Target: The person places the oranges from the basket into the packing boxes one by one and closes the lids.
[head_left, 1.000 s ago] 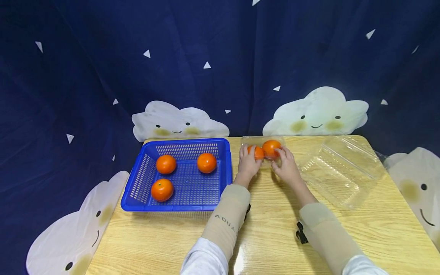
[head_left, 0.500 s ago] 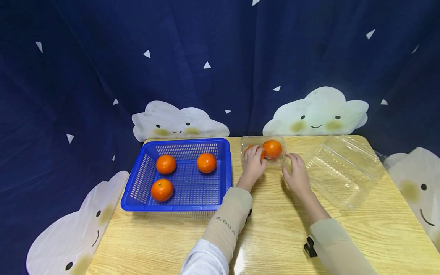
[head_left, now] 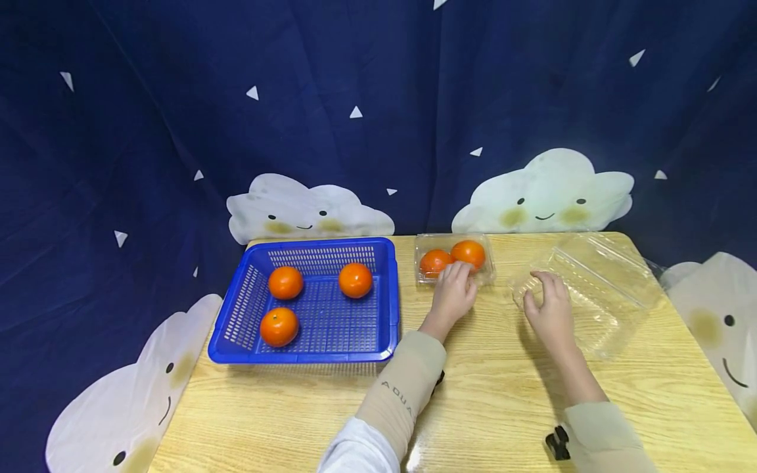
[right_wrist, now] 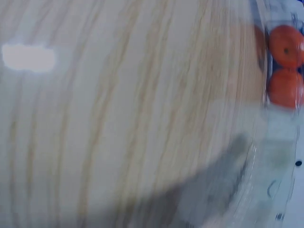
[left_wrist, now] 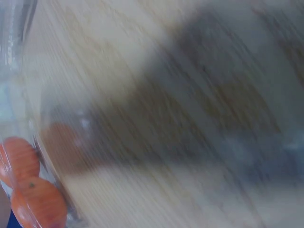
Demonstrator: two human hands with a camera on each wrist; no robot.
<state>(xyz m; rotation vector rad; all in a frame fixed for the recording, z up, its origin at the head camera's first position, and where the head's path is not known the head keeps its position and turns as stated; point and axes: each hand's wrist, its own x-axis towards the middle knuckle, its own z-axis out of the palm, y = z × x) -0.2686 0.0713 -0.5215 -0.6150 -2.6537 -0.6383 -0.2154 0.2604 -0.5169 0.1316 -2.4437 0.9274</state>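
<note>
Two shiny mandarins, one on the left (head_left: 435,262) and one on the right (head_left: 468,255), sit side by side in a small clear plastic box (head_left: 426,278) at the table's back edge. My left hand (head_left: 454,292) hovers by the box's front side, fingers loosely bent, overlapping the front of the right mandarin in the head view. Thumb and fingers spread apart, my right hand (head_left: 550,315) is over the left edge of an open clear clamshell (head_left: 600,309). Both mandarins also show at the left wrist view's lower left, as a mandarin (left_wrist: 40,204) beside its neighbour.
On the left stands a blue mesh basket (head_left: 304,358) with three more mandarins: one at upper left (head_left: 286,282), one at lower left (head_left: 279,327) and one at right (head_left: 355,280). A dark blue curtain (head_left: 331,79) with cloud prints hangs behind the wooden table (head_left: 485,407).
My right hand has let go of the right mandarin and moved right to the clamshell. My left hand has come off the left mandarin and shifted right and toward me.
</note>
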